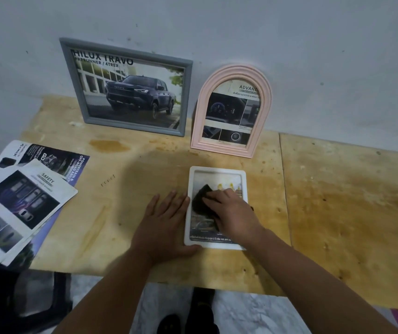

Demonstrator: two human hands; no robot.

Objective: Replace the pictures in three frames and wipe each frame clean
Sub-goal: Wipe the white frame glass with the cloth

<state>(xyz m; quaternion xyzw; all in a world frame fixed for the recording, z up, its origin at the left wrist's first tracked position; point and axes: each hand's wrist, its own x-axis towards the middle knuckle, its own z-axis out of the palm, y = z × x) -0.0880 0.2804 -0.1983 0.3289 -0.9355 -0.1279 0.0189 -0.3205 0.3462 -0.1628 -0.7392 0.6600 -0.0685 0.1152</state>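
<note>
A small white frame (217,171) lies flat on the wooden table (145,165), picture side up. My right hand (231,213) presses a black cloth (201,198) onto its glass with straight fingers. My left hand (165,225) lies flat on the table beside the frame, fingertips and thumb against its left edge. A grey frame (125,86) with a pickup truck picture leans on the wall at the back. A pink arched frame (231,112) with a brochure picture stands to its right.
Several loose brochure pages (22,201) lie at the table's left edge, partly overhanging it. A second wooden board (349,201) adjoins on the right. A dark stool (36,302) stands below left of the table. The wall rises right behind the frames.
</note>
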